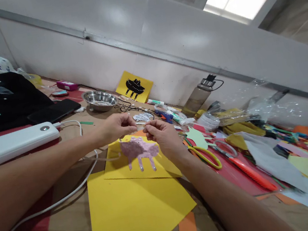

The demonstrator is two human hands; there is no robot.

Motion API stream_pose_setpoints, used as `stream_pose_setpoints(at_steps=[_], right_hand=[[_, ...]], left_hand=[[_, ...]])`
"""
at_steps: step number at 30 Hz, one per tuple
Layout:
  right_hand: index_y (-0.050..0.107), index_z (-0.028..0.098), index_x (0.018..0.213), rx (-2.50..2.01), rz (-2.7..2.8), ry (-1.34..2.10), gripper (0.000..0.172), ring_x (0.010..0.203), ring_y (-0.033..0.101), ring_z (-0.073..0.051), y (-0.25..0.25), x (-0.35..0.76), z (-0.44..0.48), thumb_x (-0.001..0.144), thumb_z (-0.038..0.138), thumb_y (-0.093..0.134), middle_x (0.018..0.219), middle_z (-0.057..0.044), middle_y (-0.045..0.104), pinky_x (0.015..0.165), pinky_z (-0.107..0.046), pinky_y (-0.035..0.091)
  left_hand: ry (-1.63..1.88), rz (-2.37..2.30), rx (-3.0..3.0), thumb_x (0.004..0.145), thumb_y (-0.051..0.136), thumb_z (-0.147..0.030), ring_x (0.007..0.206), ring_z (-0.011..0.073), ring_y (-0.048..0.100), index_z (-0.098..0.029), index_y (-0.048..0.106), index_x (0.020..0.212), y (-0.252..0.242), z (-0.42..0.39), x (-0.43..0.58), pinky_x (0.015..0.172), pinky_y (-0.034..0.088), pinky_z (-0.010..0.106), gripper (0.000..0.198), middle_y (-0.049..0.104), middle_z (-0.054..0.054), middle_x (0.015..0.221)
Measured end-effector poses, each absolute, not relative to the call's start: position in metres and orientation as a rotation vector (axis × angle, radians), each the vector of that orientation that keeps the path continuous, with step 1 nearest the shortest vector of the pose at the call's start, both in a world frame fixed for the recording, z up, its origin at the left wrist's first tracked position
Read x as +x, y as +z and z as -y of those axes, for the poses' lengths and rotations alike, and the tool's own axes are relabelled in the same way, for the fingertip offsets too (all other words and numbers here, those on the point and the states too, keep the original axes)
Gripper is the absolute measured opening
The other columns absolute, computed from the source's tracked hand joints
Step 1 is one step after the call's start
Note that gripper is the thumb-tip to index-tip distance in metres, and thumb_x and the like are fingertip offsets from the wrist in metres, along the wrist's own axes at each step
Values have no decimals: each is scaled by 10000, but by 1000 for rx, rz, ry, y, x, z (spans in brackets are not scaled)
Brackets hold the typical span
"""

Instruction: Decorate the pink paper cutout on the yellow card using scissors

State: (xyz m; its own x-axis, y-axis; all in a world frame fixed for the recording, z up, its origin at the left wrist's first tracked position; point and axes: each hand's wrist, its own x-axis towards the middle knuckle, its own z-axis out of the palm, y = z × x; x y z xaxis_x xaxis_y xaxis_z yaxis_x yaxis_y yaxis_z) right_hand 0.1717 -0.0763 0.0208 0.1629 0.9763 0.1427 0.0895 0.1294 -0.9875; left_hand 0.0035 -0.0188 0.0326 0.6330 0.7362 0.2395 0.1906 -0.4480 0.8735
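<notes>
My left hand and my right hand meet fingertip to fingertip, each in a pinch. Whatever sits between the fingers is too small to make out. Just below them lies a yellow card bearing a glittery pinkish-purple cutout with three legs. Small pearl-like beads dot its top and leg ends. The card overlaps a larger yellow sheet toward me. Beyond my fingers are a patterned scrap and a blue tool, perhaps a glue gun.
A steel bowl with small contents stands behind my left hand. A yellow card with a black cutout leans on the wall. Left are a power bank and phone; right, yellow-handled scissors, an orange-red cutter and a bottle.
</notes>
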Motion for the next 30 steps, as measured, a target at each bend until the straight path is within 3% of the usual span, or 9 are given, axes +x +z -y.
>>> stream_pose_setpoints(at_steps=[6, 10, 13, 18, 25, 30], right_hand=[[610, 152, 715, -1210, 1111, 935, 174, 488, 493, -53, 21, 176, 75, 633, 300, 650, 593, 34, 598, 507, -202, 408], [611, 158, 730, -1166, 1122, 979, 172, 519, 510, -56, 20, 174, 78, 647, 300, 660, 621, 32, 610, 540, -206, 422], [613, 159, 743, -1161, 1181, 990, 158, 520, 513, -58, 20, 170, 82, 669, 293, 652, 625, 30, 610, 550, -212, 428], [617, 156, 776, -1184, 1275, 938, 156, 550, 531, -72, 24, 163, 90, 709, 296, 621, 672, 11, 626, 567, -225, 438], [607, 169, 757, -1195, 1284, 898, 124, 525, 508, -82, 26, 161, 91, 715, 286, 610, 611, 32, 581, 535, -234, 424], [604, 177, 746, -1131, 1135, 1118, 158, 528, 500, -77, 24, 163, 91, 663, 298, 660, 605, 33, 574, 534, -224, 411]], left_hand=[[836, -751, 1972, 720, 578, -273, 569, 81, 430, -127, 572, 778, 39, 20, 1, 519, 324, 204, 157, 526, -14, 655], [834, -862, 2009, 778, 497, -424, 622, 112, 474, -133, 594, 863, 45, 22, -2, 569, 350, 234, 319, 590, 19, 756], [738, -898, 2145, 804, 408, -536, 778, 172, 535, -142, 640, 884, 45, 21, -3, 679, 373, 268, 464, 633, 45, 851], [656, -714, 2129, 852, 346, -504, 982, 194, 533, -184, 655, 942, 40, 22, -1, 825, 367, 281, 454, 645, 37, 1025], [573, -542, 1829, 774, 537, -383, 751, 147, 573, -137, 617, 816, 35, 25, 3, 709, 421, 268, 263, 629, 35, 757], [594, -639, 1800, 719, 581, -301, 509, 80, 439, -133, 596, 753, 39, 25, 3, 513, 344, 217, 173, 518, -22, 580]])
